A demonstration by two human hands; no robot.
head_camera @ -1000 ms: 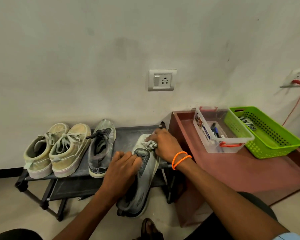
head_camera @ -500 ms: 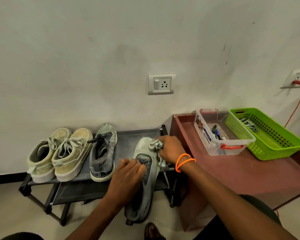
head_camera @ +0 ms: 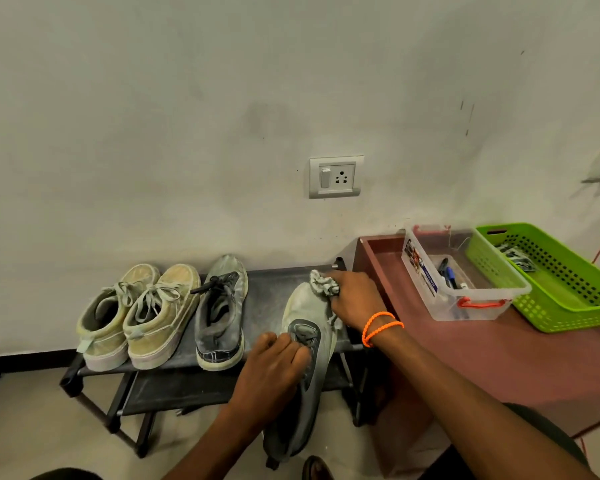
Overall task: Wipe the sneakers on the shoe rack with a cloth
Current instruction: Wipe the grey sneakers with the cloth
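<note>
A grey sneaker lies with its toe on the black shoe rack and its heel hanging past the front edge. My left hand grips it at the tongue and side. My right hand, with orange bands at the wrist, holds a crumpled grey cloth against the sneaker's toe. The matching grey sneaker stands on the rack to the left. Two beige sneakers stand at the rack's left end.
A reddish-brown table adjoins the rack on the right, carrying a clear plastic box with pens and a green basket. A wall socket is above the rack. A dark shoe tip shows on the floor below.
My right hand with the cloth has shifted a little across the sneaker's toe. My left hand keeps its grip on the sneaker.
</note>
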